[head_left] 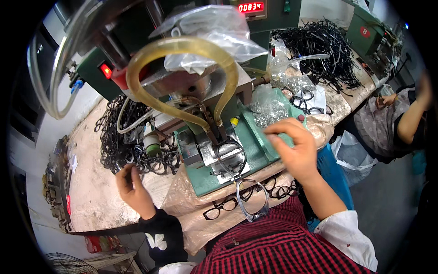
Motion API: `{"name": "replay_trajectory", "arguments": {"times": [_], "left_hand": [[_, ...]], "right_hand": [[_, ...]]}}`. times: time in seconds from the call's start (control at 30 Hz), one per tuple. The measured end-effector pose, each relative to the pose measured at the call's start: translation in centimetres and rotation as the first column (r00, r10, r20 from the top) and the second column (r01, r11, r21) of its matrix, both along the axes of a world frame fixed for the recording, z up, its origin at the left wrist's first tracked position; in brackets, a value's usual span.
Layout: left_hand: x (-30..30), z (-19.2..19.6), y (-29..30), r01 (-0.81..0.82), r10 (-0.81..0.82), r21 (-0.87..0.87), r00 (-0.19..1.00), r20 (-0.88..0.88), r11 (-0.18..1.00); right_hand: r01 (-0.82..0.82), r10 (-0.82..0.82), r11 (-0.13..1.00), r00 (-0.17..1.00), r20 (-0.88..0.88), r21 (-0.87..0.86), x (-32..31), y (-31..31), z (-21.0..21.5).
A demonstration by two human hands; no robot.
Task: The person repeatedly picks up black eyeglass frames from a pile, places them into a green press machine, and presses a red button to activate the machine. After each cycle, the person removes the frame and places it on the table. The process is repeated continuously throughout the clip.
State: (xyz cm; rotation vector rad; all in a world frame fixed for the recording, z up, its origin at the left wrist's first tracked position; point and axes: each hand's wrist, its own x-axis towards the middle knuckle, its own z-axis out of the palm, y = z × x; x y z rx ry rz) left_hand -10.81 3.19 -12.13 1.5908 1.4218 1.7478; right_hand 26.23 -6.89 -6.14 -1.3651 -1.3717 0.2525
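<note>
A dark eyeglass frame [266, 201] sits in the green-based press machine [205, 182], with one rim on the metal fixture [232, 170] beneath the press head and the other hanging over the front edge. Neither hand touches it. My left hand [137, 194] is raised at the left, fingers bent and apart with nothing visible between them, close to a heap of black eyeglass frames [116, 137]. On the right, my right hand [296, 150] hovers above the machine base beside a pile of small shiny metal parts [269, 107]. Its thumb and forefinger are pinched together; whatever they hold is too small to make out.
A thick yellowish hose [182, 43] loops before the press. Several black frames [221, 208] lie along the front edge. A green-capped bottle [152, 141] stands left. Behind are black strips [319, 48]. At far right, a co-worker's arm [410, 121] shows near a plastic-lined bin [351, 150].
</note>
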Motion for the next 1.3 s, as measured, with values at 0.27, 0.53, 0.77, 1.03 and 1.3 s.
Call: {"name": "replay_trajectory", "arguments": {"times": [0.27,0.53,0.77,1.03,1.3], "left_hand": [[3.6,-1.7,-1.4,0.166,-0.14,-0.074,0.952,0.273,0.983],[10.5,12.5,-2.8,0.53,-0.549,0.441,0.83,-0.098,0.724],[11.9,11.5,-4.3,0.415,-0.497,0.47,0.866,0.059,0.779],[10.5,9.3,-4.4,0.466,-0.604,0.434,0.753,0.263,0.771],[11.9,11.1,-1.9,0.398,-0.462,0.492,0.887,0.011,0.774]], "right_hand": [[-0.207,0.204,0.977,0.848,-0.489,0.049,-5.3,4.5,0.0],[-0.374,0.33,0.921,0.608,-0.722,0.106,-6.0,4.1,1.1],[-0.271,0.291,0.956,0.804,-0.519,0.117,-6.0,4.8,-1.0],[-0.299,0.332,0.94,0.708,-0.623,0.161,-7.2,3.9,-0.5],[-0.337,0.32,0.933,0.603,-0.73,0.131,-7.9,3.5,1.2]]}}
